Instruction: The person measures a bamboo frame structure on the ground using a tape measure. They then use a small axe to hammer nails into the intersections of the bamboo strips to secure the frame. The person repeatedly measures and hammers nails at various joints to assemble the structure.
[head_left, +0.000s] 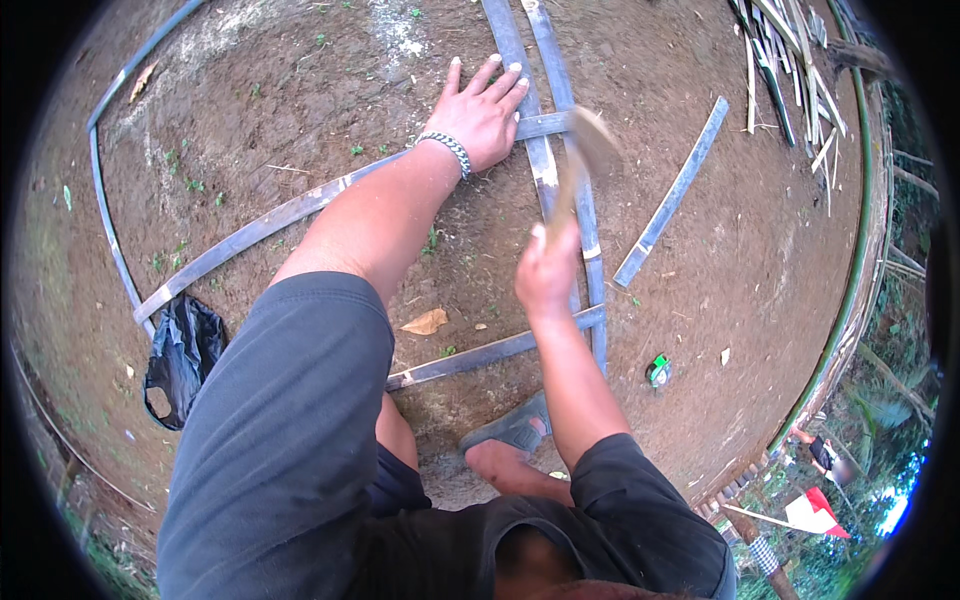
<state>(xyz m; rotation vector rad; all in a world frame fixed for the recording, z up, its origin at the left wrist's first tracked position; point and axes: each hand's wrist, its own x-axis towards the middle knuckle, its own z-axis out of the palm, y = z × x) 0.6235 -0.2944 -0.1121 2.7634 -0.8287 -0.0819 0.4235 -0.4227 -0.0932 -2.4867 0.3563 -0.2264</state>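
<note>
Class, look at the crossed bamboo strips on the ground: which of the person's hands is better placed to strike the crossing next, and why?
Right. The right hand grips a raised, blurred tool above the bamboo strips, while the left hand lies flat on the crossing.

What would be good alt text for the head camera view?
Person crouching on bare dirt, left hand pressed flat on crossed grey bamboo strips, right hand raising a blurred wooden-handled tool above them. A crumpled black plastic bag lies at left.

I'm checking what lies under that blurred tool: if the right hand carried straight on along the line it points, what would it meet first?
Most likely the crossing of bamboo strips, just beyond the right hand and its blurred tool, beside the left hand pressing there. Depth is unclear, so the tool's height above them cannot be told.
</note>
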